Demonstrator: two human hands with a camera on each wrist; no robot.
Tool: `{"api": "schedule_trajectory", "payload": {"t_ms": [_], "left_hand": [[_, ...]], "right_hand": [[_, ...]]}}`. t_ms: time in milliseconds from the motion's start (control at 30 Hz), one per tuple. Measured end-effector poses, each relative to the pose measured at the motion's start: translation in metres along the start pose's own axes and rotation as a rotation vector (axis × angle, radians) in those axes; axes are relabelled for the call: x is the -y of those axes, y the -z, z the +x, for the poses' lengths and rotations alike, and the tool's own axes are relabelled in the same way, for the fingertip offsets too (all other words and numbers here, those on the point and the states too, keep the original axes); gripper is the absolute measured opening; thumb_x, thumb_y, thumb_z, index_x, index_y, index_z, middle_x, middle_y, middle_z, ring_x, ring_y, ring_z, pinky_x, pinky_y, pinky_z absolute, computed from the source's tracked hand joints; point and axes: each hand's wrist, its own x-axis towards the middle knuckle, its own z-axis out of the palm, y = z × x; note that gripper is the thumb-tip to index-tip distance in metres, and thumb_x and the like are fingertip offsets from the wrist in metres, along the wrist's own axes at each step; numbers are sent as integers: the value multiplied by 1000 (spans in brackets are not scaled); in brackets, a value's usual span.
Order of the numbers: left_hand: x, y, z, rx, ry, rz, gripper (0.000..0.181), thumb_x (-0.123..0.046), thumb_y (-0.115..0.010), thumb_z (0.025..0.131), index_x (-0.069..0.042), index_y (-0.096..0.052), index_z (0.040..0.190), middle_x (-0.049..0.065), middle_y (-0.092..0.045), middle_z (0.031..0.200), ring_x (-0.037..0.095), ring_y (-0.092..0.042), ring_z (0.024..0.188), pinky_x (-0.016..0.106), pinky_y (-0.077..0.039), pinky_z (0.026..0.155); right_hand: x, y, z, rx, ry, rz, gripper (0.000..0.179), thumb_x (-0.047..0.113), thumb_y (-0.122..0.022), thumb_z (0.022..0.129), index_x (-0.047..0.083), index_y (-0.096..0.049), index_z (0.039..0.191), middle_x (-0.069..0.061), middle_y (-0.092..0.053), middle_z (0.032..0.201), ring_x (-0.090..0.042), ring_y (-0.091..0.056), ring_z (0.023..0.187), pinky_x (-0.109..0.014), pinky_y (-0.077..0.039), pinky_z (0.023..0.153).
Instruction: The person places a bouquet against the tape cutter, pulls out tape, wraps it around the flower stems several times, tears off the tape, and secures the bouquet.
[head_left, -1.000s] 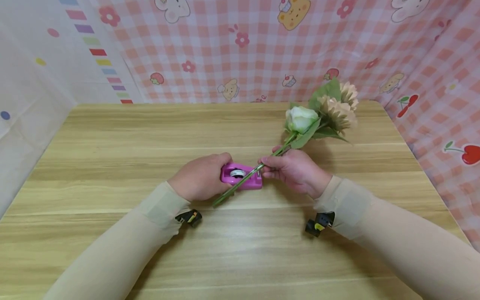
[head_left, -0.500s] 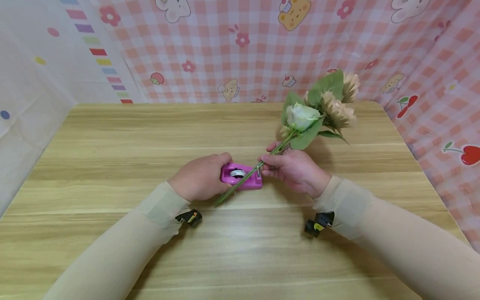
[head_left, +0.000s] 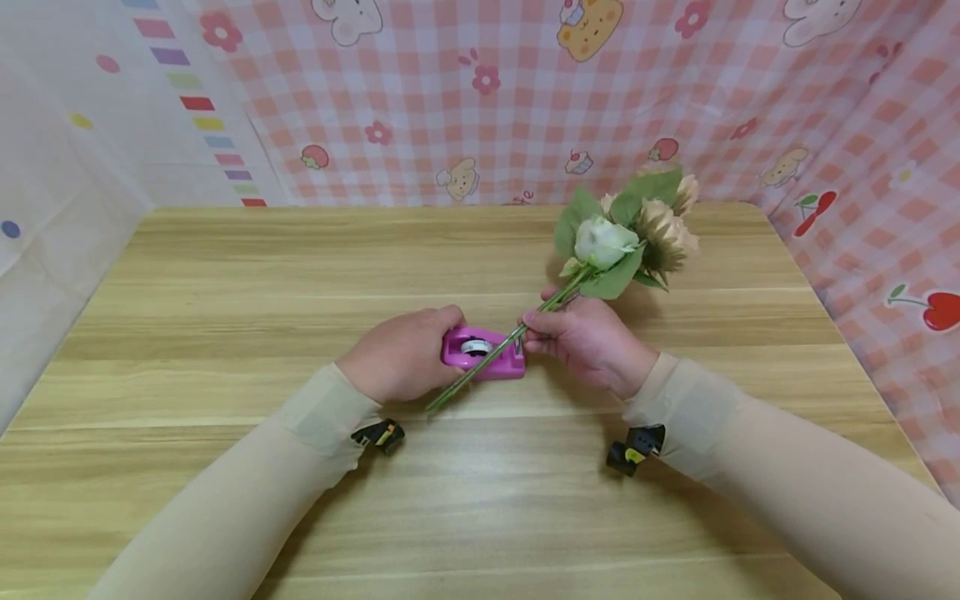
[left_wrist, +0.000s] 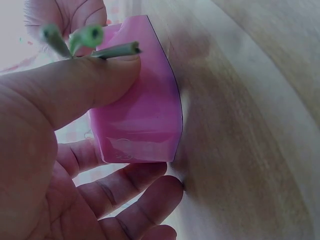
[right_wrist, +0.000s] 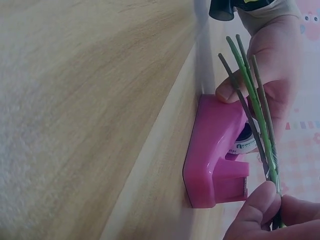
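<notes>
My left hand grips the rear end of a pink tape dispenser that stands on the wooden table. A white tape roll sits inside it, and the toothed cutter shows in the right wrist view. Between thumb and fingers, my right hand pinches a bunch of artificial flowers by its green stems. A shiny spot, maybe clear tape, shows on the stems by the thumb. The stems slant over the dispenser. A pale white-green rose, beige blooms and leaves point away to the upper right.
The wood-grain table extends around both hands. Behind it hangs a pink checked cloth, with more cloth along both sides. Small black cameras are strapped under the wrists.
The flower heads have turned and swung a little to the left as the stems roll in my right hand's fingers. My left hand and the tape dispenser stay in place.
</notes>
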Motion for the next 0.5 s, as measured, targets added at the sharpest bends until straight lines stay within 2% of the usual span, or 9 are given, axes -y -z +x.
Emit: {"api": "schedule_trajectory", "payload": {"t_ms": [267,433,500], "left_hand": [[1,-1,0,-2,-4,-13,27,-39,-75,95,-23,-58,110,-2,-64,92,19,-60,80,36,-49,75],[1,-1,1,1,-2,-21,30,-36,-78,93,-23,-58,111,-2,-64,92,19,-59,80,36,-48,74],[1,0,1,3,1,-24,30,-37,-78,93,-23,-58,111,-2,-64,92,19,-59,80,36,-48,74]], "right_hand": [[2,-1,-1,18,9,-65,20,-5,-55,103,8,-41,110,0,-73,81,-9,-68,68,-21,-59,69],[3,-2,0,18,-13,-128,10,1,-53,106,7,-45,109,0,-71,87,-8,-64,71,-21,-57,66],[3,-3,0,13,-26,-119,6,2,-52,107,5,-46,109,-1,-71,89,-9,-64,71,-22,-57,67]]}}
